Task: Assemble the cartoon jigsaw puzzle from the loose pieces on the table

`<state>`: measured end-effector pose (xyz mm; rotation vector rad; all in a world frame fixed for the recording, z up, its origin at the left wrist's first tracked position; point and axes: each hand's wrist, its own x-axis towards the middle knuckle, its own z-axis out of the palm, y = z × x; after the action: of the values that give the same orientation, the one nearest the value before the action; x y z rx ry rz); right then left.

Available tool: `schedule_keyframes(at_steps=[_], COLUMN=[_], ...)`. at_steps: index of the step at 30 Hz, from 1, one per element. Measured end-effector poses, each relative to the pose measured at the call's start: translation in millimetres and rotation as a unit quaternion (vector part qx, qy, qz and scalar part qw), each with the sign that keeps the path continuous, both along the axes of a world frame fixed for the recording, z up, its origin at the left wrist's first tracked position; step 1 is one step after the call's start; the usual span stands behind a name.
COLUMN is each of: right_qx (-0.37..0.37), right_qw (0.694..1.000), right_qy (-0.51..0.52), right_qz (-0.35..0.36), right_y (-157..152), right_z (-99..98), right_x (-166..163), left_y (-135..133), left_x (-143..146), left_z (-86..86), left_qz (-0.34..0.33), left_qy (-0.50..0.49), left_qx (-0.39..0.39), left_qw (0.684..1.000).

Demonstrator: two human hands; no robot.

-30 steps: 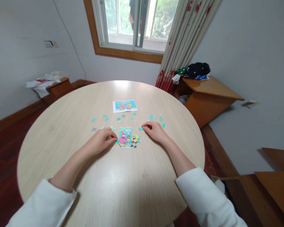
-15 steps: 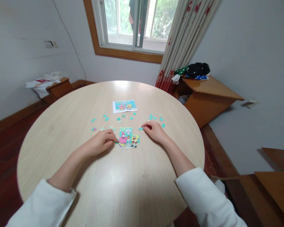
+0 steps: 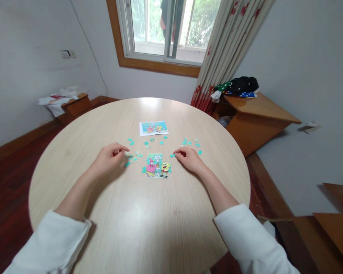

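A partly assembled jigsaw puzzle (image 3: 157, 166) with a pink starfish, a teal figure and a yellow square character lies flat on the table. To its left, my left hand (image 3: 110, 158) hovers by a cluster of loose pieces (image 3: 135, 156), its thumb and forefinger slightly apart and nothing visible between them. It partly hides pieces beneath. Right of the puzzle's upper corner, my right hand (image 3: 188, 158) rests on the table and pinches a teal puzzle piece (image 3: 172, 155). The reference picture (image 3: 154, 128), a printed sheet, lies beyond the puzzle.
More loose teal pieces lie in a middle group (image 3: 146, 143) and a right group (image 3: 189, 143). The round wooden table (image 3: 125, 217) curves away on both sides. Behind it are a window, a curtain (image 3: 217, 68) and a wooden cabinet (image 3: 260, 110) with cloths on top.
My left hand has moved from the puzzle's left edge up and left to the loose pieces. My right hand stays at its teal piece. The view has shifted slightly.
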<state>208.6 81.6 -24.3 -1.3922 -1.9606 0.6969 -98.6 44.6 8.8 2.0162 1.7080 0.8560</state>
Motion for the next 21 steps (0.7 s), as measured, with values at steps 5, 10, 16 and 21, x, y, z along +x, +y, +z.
schedule_keyframes(at_steps=[5,10,16,21], right_qx=[0.005,0.007,0.014,0.014], right_qw=[1.0,1.0,1.0,1.0], right_qy=[0.011,0.014,0.014,0.008], right_qz=[0.008,0.006,0.008,0.007], right_y=[0,1,1,1], right_z=[-0.7,-2.1,-2.7,-1.6], right_x=[1,1,1,1], left_y=[10,11,16,17], left_x=[-39,-45,-42,-43], left_z=[0.7,-7.1,-15.3,-15.1], left_qz=[0.159,0.064,0.019,0.004], left_qy=[0.022,0.072,0.123,0.127], left_qx=[-0.025,-0.035,-0.036,-0.051], left_qw=[0.987,0.995,0.992,0.991])
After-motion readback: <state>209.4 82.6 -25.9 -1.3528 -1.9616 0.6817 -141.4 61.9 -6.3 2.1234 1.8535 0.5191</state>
